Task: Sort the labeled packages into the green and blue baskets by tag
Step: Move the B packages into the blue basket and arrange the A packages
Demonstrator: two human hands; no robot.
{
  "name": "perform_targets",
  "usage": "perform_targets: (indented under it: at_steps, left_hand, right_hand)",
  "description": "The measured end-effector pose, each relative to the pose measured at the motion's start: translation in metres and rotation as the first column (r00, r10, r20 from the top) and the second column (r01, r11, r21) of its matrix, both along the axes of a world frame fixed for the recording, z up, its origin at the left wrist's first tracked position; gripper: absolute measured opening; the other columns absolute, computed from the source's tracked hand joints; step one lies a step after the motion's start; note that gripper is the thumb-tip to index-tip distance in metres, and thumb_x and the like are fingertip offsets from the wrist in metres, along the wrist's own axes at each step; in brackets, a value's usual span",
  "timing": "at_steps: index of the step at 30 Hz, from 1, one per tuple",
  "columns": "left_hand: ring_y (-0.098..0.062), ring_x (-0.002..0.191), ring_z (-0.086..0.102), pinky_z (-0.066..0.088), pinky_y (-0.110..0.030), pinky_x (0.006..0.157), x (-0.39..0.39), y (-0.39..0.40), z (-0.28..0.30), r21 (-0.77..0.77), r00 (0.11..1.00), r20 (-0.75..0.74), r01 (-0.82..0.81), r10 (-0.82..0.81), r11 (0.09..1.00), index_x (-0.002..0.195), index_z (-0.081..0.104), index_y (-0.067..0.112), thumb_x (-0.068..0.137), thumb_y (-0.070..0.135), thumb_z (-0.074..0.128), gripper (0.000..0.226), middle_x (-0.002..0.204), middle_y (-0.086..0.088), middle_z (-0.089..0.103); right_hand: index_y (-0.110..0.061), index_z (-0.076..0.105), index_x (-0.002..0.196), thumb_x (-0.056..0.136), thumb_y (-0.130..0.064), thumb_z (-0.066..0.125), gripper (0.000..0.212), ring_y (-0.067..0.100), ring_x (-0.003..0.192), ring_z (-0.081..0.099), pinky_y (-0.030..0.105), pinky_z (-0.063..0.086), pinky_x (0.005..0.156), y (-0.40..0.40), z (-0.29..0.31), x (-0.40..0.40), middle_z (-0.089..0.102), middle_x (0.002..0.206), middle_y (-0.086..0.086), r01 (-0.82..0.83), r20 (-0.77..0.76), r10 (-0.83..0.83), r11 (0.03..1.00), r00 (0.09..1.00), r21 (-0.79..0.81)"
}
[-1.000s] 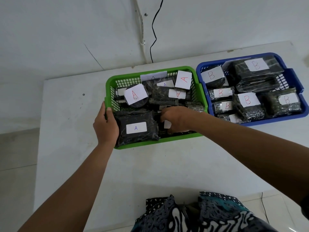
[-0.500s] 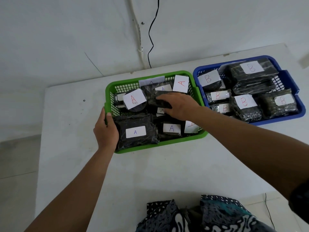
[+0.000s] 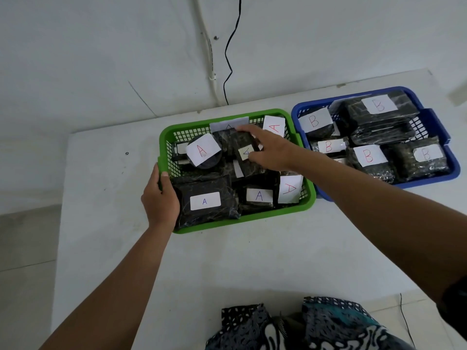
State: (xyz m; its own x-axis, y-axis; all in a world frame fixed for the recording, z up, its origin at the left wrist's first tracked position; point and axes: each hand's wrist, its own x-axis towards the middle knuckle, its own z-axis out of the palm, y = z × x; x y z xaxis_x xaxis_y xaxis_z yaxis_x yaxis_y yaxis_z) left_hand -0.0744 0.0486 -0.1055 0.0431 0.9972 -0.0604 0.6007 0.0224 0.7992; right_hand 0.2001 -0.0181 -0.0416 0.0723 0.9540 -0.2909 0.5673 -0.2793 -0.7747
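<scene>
The green basket holds several dark wrapped packages with white "A" tags. My left hand grips the basket's left rim, thumb hooked over the edge beside the large package with a blue A. My right hand reaches into the back of the basket and holds a dark A package between thumb and fingers. That package is tilted, its small tag showing by my thumb. The blue basket to the right is full of dark packages tagged "B".
Both baskets sit side by side, touching, on a white table against a white wall. A black cable and a white conduit run down the wall behind the green basket. Patterned cloth on my lap shows at the bottom edge.
My right hand has moved from the front of the green basket to its back and taken hold of a dark package there. My left hand stays on the rim.
</scene>
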Motion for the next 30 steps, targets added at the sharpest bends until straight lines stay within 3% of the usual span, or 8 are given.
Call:
perform_targets:
  at_steps: [4,8,12,15,19,23,26,30]
  left_hand:
    - [-0.019,0.133,0.049,0.032,-0.017,0.104,0.001,-0.001,0.002,0.003,1.000,-0.016,-0.011,0.011,1.000,0.147,0.047,0.017,0.106,0.024,0.036,0.043,0.146,-0.002,0.053]
    - [-0.019,0.132,0.050,0.030,-0.015,0.101,0.002,-0.002,0.002,0.000,1.000,-0.019,-0.017,0.017,1.000,0.148,0.047,0.017,0.106,0.024,0.036,0.043,0.146,-0.003,0.053]
    - [-0.020,0.131,0.051,0.031,-0.016,0.101,0.001,-0.002,0.001,0.010,1.000,-0.022,-0.015,0.015,1.000,0.147,0.047,0.017,0.106,0.024,0.036,0.043,0.145,-0.003,0.054]
    - [-0.020,0.133,0.049,0.029,-0.015,0.101,0.002,-0.003,0.004,-0.003,1.000,-0.017,-0.023,0.023,1.000,0.148,0.046,0.016,0.106,0.024,0.036,0.043,0.147,-0.003,0.052]
    - [-0.019,0.134,0.048,0.029,-0.015,0.101,0.003,-0.003,0.005,-0.011,1.000,-0.015,-0.026,0.026,1.000,0.148,0.046,0.016,0.107,0.023,0.036,0.043,0.147,-0.003,0.052]
    - [-0.021,0.132,0.050,0.034,-0.021,0.105,0.002,-0.002,0.003,-0.006,1.000,-0.024,-0.019,0.018,1.000,0.148,0.046,0.017,0.106,0.024,0.035,0.043,0.146,-0.004,0.053]
    - [-0.022,0.132,0.050,0.037,-0.030,0.110,0.002,-0.001,0.004,-0.001,0.999,-0.034,-0.014,0.014,1.000,0.147,0.047,0.017,0.106,0.024,0.035,0.043,0.145,-0.004,0.054]
    - [-0.021,0.133,0.049,0.035,-0.027,0.109,0.003,-0.002,0.006,-0.014,0.999,-0.027,-0.017,0.017,1.000,0.148,0.045,0.017,0.106,0.024,0.035,0.044,0.147,-0.004,0.053]
  right_hand:
    - [-0.016,0.040,0.127,0.085,-0.011,0.074,0.055,0.026,0.090,0.068,0.029,0.062,0.066,-0.001,0.004,0.007,0.056,0.098,-0.004,0.235,-0.042,-0.231,0.962,0.972,0.138]
    - [-0.017,0.040,0.125,0.086,-0.017,0.076,0.053,0.013,0.075,0.064,0.020,0.057,0.058,-0.004,0.004,0.010,0.056,0.094,-0.005,0.407,-0.064,-0.402,0.901,0.913,0.148]
    - [-0.031,0.047,0.139,0.089,-0.012,0.069,0.058,0.013,0.083,0.065,0.021,0.058,0.065,-0.011,-0.002,0.003,0.062,0.104,0.006,0.233,-0.027,-0.232,0.970,0.972,0.071]
    - [-0.021,0.062,0.112,0.088,-0.022,0.074,0.026,0.012,0.087,0.064,0.019,0.054,0.072,-0.017,-0.013,-0.004,0.064,0.100,0.000,0.181,0.123,-0.189,0.981,0.974,0.071]
    - [-0.022,0.060,0.097,0.087,-0.036,0.075,0.022,0.006,0.081,0.061,0.017,0.047,0.065,-0.023,-0.021,-0.004,0.065,0.091,-0.007,0.325,0.121,-0.333,0.942,0.935,0.084]
    - [-0.025,0.066,0.102,0.091,-0.046,0.066,0.024,0.015,0.089,0.064,0.034,0.055,0.080,-0.028,-0.026,-0.004,0.067,0.095,-0.005,0.142,0.311,-0.132,0.990,0.941,-0.010]
    - [-0.033,0.069,0.115,0.094,-0.056,0.056,0.033,0.021,0.107,0.059,0.046,0.049,0.095,-0.031,-0.029,-0.007,0.063,0.116,-0.002,0.060,0.499,0.012,0.990,0.866,-0.128]
    - [-0.026,0.064,0.125,0.095,-0.045,0.057,0.036,0.023,0.109,0.060,0.042,0.052,0.093,-0.035,-0.019,-0.007,0.065,0.118,0.000,0.101,0.458,-0.053,0.992,0.887,-0.081]
